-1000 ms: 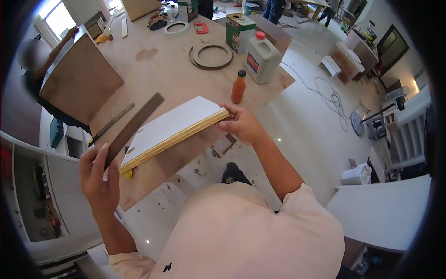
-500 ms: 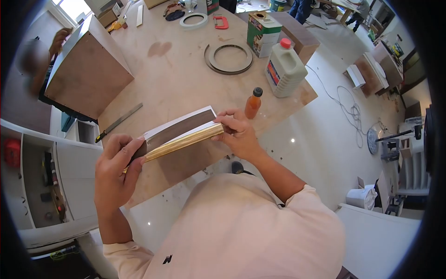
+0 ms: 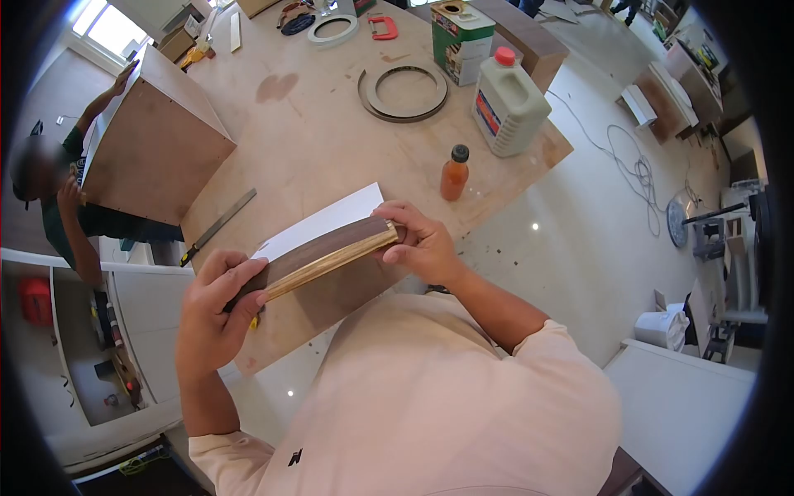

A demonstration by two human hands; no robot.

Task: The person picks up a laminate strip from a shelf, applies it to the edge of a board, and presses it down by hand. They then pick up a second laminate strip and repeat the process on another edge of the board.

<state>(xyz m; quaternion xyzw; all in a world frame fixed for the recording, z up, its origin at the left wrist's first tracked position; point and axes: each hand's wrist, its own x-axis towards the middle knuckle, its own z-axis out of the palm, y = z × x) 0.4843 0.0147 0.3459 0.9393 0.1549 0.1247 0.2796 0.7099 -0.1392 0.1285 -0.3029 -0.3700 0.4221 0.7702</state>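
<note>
Both of my hands hold a narrow board with a white face (image 3: 331, 217) and a raw plywood edge (image 3: 331, 270). Along that edge lies a dark brown edge-banding strip (image 3: 318, 248), slightly bowed. At the near-left end, my left hand (image 3: 217, 310) grips strip and board between thumb and fingers. My right hand (image 3: 420, 242) pinches the other end, its fingertips over the strip's end. Beneath the board is the plywood worktable (image 3: 314, 157). A flat file (image 3: 223, 223) with a dark handle lies beyond my left hand, and an orange bottle (image 3: 454, 175) stands beyond my right.
A coil of edge banding (image 3: 405, 116), a white jug (image 3: 513, 112) and a green tin (image 3: 459, 50) stand farther back. A red clamp (image 3: 382, 27) lies beyond them. At left, a co-worker (image 3: 70, 186) touches a large wooden box (image 3: 161, 140). Cable (image 3: 637, 169) trails across the floor.
The strip now lies closer along the plywood edge, where a white gap showed before. The board has tilted in my hands. The co-worker has come further into view.
</note>
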